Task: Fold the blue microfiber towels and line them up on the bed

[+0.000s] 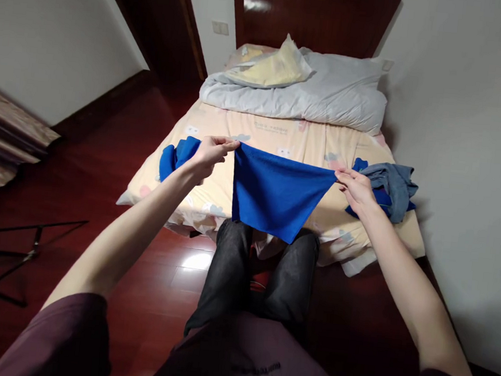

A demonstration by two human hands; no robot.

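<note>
A blue cloth (279, 191) hangs stretched between my two hands, above the front edge of the bed. My left hand (209, 157) pinches its upper left corner, and my right hand (357, 188) pinches the upper right corner. The lower part droops to a point over my knees. Behind my left hand, a folded blue cloth bundle (176, 156) lies on the bed. Just beyond my right hand sits a heap of grey-blue cloth (395, 181) with more blue cloth under it, partly hidden by the hand.
The bed (282, 133) has a peach patterned sheet. A rolled grey-white quilt (343, 96) and a pale yellow pillow (280, 67) lie at the headboard (311, 16). Black stand legs (26, 255) rest on the floor at left. A curtain (2, 140) hangs at far left.
</note>
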